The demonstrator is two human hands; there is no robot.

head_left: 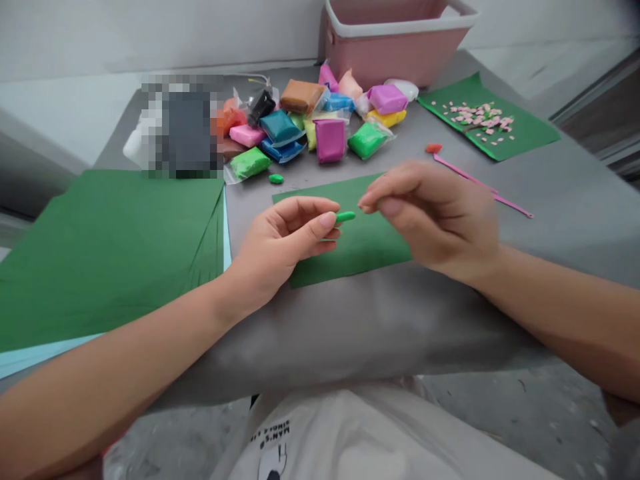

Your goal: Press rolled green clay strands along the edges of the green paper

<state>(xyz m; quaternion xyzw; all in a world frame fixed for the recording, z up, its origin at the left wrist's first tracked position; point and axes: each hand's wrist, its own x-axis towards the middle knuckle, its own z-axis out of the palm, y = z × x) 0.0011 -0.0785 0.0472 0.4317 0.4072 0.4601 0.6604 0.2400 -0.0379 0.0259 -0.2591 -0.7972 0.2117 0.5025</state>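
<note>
My left hand (295, 243) pinches a short green roll of modelling clay (345, 217) between thumb and fingers, its rounded end sticking out to the right. My right hand (435, 213) hovers just beyond that end, apart from it, with thumb and fingers drawn together and slightly blurred. Whether a bit of clay sits between those fingertips I cannot make out. Under both hands lies a dark green sheet of paper (350, 260) on the grey table. Behind the left hand rests a small lump of green clay (276, 179).
Packets of coloured clay (330, 140) are heaped at the back, before a pink bin (395, 47). Green sheets (115, 247) are stacked at left. At right lie a pink modelling tool (470, 177), an orange clay bit (433, 148) and a green card with a blossom tree (530, 130).
</note>
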